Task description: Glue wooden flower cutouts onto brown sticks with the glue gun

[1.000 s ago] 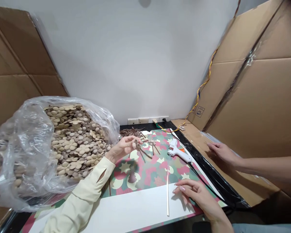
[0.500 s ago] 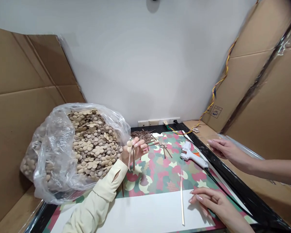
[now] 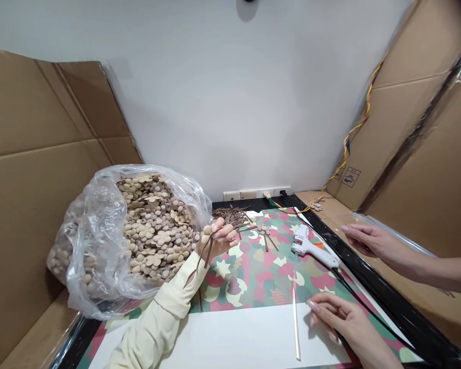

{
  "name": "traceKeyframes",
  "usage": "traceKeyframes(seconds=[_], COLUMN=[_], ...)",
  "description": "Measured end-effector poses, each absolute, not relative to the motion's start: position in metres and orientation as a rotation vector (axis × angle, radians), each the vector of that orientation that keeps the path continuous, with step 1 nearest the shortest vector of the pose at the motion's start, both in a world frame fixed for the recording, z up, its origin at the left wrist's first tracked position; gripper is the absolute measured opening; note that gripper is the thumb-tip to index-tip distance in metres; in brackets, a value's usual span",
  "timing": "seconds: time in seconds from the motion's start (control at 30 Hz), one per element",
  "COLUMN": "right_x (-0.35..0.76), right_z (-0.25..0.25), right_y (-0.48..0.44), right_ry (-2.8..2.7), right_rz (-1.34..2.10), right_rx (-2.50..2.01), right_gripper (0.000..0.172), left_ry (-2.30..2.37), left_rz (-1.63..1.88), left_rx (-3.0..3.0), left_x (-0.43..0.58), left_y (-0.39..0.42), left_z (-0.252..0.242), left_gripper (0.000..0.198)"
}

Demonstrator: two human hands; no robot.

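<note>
My left hand, in a cream sleeve, is closed on a small wooden flower piece whose brown stems hang down. It is raised just in front of the mouth of a clear plastic bag full of round wooden pieces. My right hand lies open with its fingers flat on a white sheet, its fingertips right beside a long pale glue stick. A white glue gun lies on the camouflage mat beyond that hand.
A pile of thin brown sticks and another stemmed wooden flower lie at the back of the mat. Another person's hand rests on the cardboard at the right. Cardboard walls stand on both sides; a socket strip and a yellow cable run along the back.
My left hand drew back toward the bag and turned the flower piece so its stems now hang down. My right hand stayed by the glue stick. The view swung left.
</note>
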State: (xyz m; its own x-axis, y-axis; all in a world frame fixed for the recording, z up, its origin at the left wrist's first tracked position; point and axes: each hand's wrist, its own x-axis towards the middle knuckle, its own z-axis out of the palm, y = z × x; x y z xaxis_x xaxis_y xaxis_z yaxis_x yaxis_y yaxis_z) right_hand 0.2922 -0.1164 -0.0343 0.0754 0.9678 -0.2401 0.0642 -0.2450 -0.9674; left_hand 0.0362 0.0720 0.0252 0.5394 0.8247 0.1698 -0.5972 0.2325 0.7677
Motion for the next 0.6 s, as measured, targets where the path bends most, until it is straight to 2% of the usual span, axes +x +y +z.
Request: traceKeyframes(seconds=[0.3,0.43,0.5,0.6], right_x=[0.27,0.259,0.261,0.266], right_z=[-0.03,-0.015,0.0,0.021], right_y=[-0.11,-0.102,-0.086,-0.04], right_ry=[-1.075,-1.255,-1.409,-1.742], right_rz=[1.247,1.206,1.075,0.652], right_rx=[-1.435,-1.404,-1.46,-1.722], right_gripper=[0.038,0.034,0.031,0.026], left_ry=[0.28,0.225,0.223,0.185], left_rz=[0.988,0.846,0.755,0.678], left_rx=[0.911,0.965,1.018,1.072], left_x=[0.035,0.03,0.026,0.02], left_y=[0.076,0.072,0.073,0.082], left_z=[0.022,0.03,0.032,0.031], left_gripper=[0.055,0.048,0.044,0.043])
